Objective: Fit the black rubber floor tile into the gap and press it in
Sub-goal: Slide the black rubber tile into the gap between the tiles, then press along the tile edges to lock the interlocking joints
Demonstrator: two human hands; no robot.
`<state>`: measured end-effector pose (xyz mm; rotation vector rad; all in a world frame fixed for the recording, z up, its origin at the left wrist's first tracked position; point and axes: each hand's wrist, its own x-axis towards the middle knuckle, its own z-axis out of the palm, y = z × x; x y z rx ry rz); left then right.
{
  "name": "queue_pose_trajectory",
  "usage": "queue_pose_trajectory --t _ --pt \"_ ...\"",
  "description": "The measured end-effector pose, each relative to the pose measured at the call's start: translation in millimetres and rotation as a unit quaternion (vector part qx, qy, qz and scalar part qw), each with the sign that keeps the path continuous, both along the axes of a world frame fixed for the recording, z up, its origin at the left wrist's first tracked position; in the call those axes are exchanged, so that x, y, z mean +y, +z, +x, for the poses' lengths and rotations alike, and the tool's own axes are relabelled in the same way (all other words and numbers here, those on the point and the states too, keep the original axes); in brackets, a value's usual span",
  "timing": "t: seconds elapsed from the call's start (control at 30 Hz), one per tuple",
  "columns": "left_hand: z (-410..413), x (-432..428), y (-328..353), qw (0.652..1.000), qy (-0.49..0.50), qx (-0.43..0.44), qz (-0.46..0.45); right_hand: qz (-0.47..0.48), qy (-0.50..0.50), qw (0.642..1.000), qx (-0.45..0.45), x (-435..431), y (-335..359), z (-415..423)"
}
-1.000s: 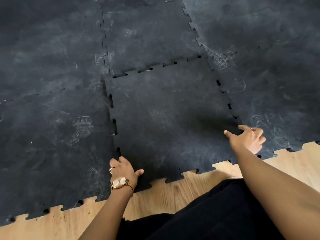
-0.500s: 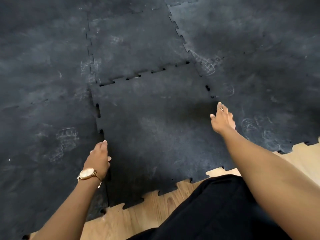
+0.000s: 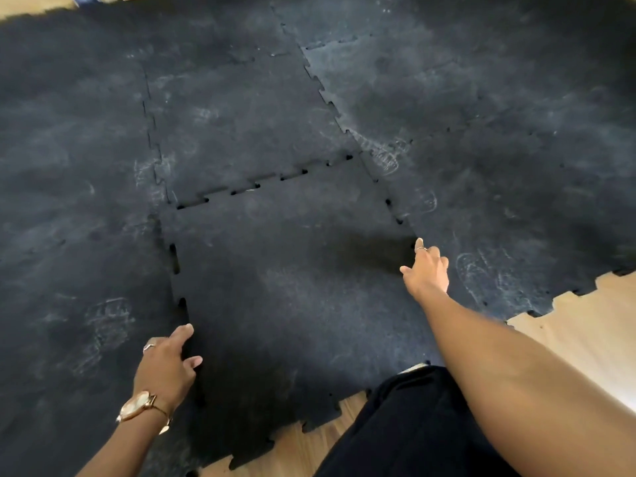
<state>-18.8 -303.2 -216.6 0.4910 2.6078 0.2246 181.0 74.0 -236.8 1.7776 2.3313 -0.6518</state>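
The black tile (image 3: 292,287) lies in the gap among the laid mats (image 3: 86,201), seams partly open, left hand (image 3: 165,366) and right hand (image 3: 426,270) pressing its side edges with fingers spread, holding nothing.

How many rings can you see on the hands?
2: one on the left hand, by its knuckles; one on the right hand, on the outstretched finger. Others may be hidden.

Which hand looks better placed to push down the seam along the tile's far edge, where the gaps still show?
Probably the right hand: it reaches further up the black tile, nearer the open far seam. The left hand rests low on the left edge.
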Motion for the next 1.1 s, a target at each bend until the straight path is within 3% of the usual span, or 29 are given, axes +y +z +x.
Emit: queue_pose_trajectory --t 0.17,0.3,0.47,0.57,0.63,0.83,1.1 --pt "14 15 -13 0.999 0.042 -0.02 0.015 0.093 -0.007 0.995 -0.044 -26 -13 -2" --pt "45 61 -20 0.995 0.093 0.018 -0.01 0.054 -0.08 0.994 -0.055 -57 -21 -5" --pt "56 168 -27 0.982 -0.136 0.073 0.111 0.106 -0.072 0.992 0.001 -55 -26 18" --pt "41 238 -36 0.965 -0.23 0.078 0.099 0.144 -0.229 0.959 0.086 -24 -20 30" --pt "28 279 -45 0.955 -0.272 0.083 0.082 0.134 -0.308 0.937 0.097 3 -19 37" --pt "-3 365 -53 0.957 -0.271 0.077 0.064 0.115 -0.283 0.95 0.059 54 -40 25" --pt "34 357 -77 0.943 -0.275 0.156 0.1 0.137 -0.285 0.947 -0.056 52 -61 19"
